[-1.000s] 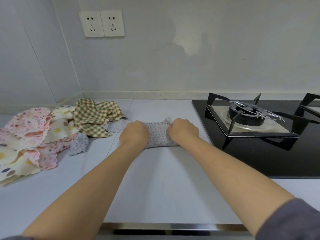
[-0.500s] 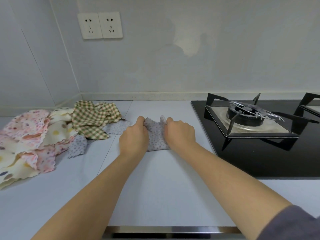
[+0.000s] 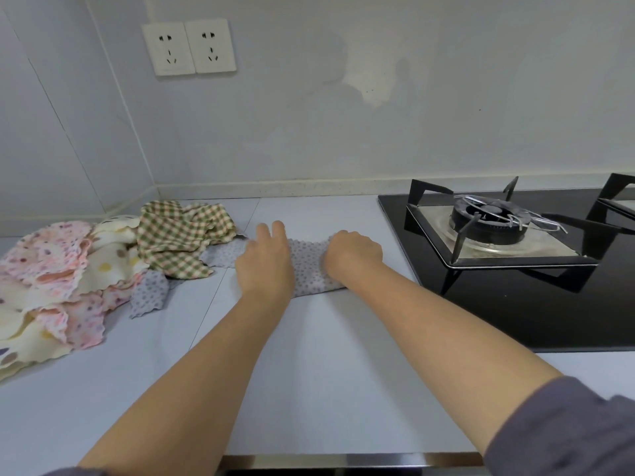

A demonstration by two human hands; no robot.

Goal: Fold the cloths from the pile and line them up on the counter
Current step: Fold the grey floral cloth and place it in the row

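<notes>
Counter [image 3: 309, 372]: left hand [image 3: 265, 266] now flat on dotted cloth [image 3: 309, 266] (fingers [image 3: 277, 228] straightened); right hand [image 3: 354, 255] still pinching edge.

Count two hands in view: one left hand [image 3: 264, 266] and one right hand [image 3: 354, 255]. Count one folded grey dotted cloth [image 3: 309, 269] between them. In the pile [image 3: 68, 280], count one green checked cloth [image 3: 182, 238] and at least one loose grey dotted cloth [image 3: 151, 293]; the pink and cream cloths overlap, so you cannot count them exactly. Count two wall sockets [image 3: 168, 48] [image 3: 210, 46], one hob [image 3: 515, 314], one complete burner [image 3: 488, 218], and part of a second burner [image 3: 618, 197].
</notes>
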